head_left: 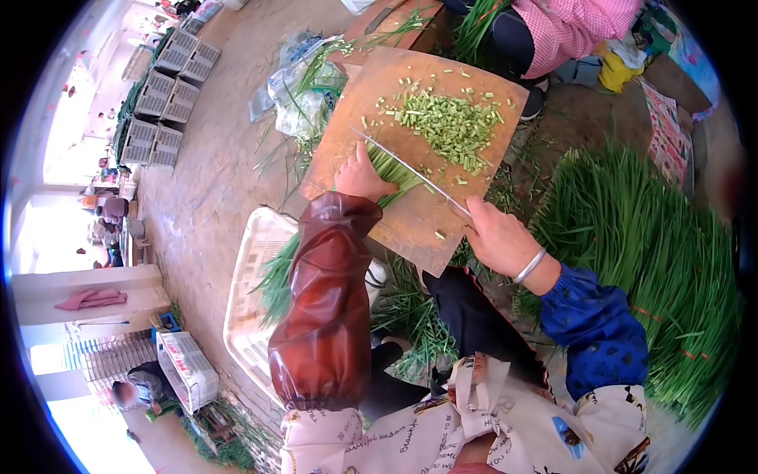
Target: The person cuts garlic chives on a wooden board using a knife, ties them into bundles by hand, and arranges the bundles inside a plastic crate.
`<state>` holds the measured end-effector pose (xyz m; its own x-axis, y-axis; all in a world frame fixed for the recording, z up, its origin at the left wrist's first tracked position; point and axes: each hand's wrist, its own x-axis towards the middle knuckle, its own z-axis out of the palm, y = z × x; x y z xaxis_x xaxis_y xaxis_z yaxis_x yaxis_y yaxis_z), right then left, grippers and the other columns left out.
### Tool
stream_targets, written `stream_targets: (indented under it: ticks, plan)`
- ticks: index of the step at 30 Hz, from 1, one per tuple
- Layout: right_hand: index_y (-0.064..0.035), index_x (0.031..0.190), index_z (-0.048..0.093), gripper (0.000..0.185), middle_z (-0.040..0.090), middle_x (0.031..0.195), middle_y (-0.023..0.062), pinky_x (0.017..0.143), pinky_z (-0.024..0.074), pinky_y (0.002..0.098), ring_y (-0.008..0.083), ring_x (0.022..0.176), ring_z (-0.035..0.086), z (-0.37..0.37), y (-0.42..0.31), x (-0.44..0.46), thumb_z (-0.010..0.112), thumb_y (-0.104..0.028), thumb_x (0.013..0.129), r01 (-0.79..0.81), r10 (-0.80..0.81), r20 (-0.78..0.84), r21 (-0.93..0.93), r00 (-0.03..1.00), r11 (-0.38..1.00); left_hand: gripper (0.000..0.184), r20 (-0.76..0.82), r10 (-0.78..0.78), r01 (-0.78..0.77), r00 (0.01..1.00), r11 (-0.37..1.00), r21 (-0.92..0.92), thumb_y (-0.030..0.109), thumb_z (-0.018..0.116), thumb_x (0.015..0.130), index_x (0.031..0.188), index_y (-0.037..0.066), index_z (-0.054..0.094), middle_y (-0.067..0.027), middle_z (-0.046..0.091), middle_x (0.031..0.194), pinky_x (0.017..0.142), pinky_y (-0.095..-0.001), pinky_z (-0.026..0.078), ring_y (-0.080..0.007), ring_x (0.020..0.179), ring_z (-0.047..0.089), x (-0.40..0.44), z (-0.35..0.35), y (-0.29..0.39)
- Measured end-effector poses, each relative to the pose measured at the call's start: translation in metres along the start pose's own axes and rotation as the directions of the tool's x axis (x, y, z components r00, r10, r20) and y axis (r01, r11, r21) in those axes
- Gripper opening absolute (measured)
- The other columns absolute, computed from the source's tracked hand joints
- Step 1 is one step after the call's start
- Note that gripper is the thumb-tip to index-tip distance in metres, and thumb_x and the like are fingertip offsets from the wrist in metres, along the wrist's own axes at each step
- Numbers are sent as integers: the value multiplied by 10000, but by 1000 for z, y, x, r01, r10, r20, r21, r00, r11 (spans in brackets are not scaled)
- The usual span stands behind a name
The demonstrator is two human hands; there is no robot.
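My left hand (pixel 362 175), in a brown sleeve, is closed on a bunch of chives (pixel 388 167) lying on the wooden cutting board (pixel 371 87). The leafy ends (pixel 276 276) trail back under my left forearm. In my right hand (pixel 502 237), which wears a silver bangle and a blue sleeve cuff, is a knife (pixel 410 168). Its blade, seen nearly edge-on, crosses the bunch just to the right of my left fingers. A pile of short cut stems (pixel 450 126) covers the far right part of the board, with a few loose pieces around it.
A large heap of long chives (pixel 639 268), tied with red bands, lies on my right. A pale plastic basket (pixel 245 292) stands at my left. Beyond the board sit plastic bags (pixel 296 95) and a person in a pink checked top (pixel 572 31). Stacked crates (pixel 158 95) stand far left.
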<state>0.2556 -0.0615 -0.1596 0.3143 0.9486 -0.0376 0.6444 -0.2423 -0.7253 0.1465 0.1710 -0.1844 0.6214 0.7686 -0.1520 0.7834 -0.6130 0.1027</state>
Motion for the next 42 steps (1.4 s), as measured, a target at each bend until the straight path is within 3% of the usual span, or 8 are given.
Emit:
stream_targets:
  ticks: [3,5,8,15,33,35,37,42]
  plan:
    - [11,892,344,214,521,714,236,590,430,484,413,670,536,0,1,8,475,-69,743,22,-22,0,-70,1000,997,869,51,24,-22,998,999,-34,384,744,466,1134,-15,358,-219,501,1047,837,-410,406,-372,972,498,3,-5,1]
    - [22,886,342,212,533,652,240,587,426,488,407,655,543,-2,0,14,469,-49,731,-26,32,85,-68,996,997,851,81,6,-8,997,1000,25,390,739,471,1115,-23,369,-221,501,1046,831,-408,411,-362,970,502,4,-4,3]
    - [21,918,342,277,527,679,245,585,411,493,429,661,521,1,7,22,512,-70,719,-51,60,155,-62,986,997,819,-8,75,-75,997,996,55,399,733,472,1080,-29,389,-222,513,1016,803,-405,426,-355,946,514,6,3,-1]
    - [45,893,339,278,529,684,256,611,421,480,431,697,532,-5,11,42,511,-9,681,-115,131,267,-75,955,990,764,38,101,-101,994,995,22,396,713,479,1037,-35,420,-221,532,969,750,-404,444,-359,902,530,10,2,-2]
    - [79,880,388,238,545,747,264,629,442,430,405,756,550,39,22,108,500,-12,690,-111,106,319,-2,942,994,668,84,95,-97,992,995,14,366,699,496,965,-33,440,-210,553,922,729,-422,457,-375,834,557,19,9,-2]
    - [101,918,397,269,557,797,277,651,452,424,396,792,558,56,23,133,493,-22,699,-28,28,206,-7,978,1000,666,71,102,-103,992,994,20,364,703,492,962,-29,441,-213,553,912,729,-419,456,-375,831,556,23,4,0]
    - [101,928,401,276,558,812,281,659,453,424,394,801,559,62,14,146,494,-26,700,-36,36,203,-4,979,999,664,91,80,-81,993,997,6,364,702,495,961,-29,440,-212,551,919,730,-419,455,-374,838,553,24,1,-2]
    - [75,929,381,290,556,791,274,645,450,438,401,768,558,50,24,103,510,-99,737,-112,111,273,-11,956,994,662,98,107,-104,989,994,-34,366,700,503,963,-30,434,-212,544,941,734,-419,451,-366,864,546,20,2,-2]
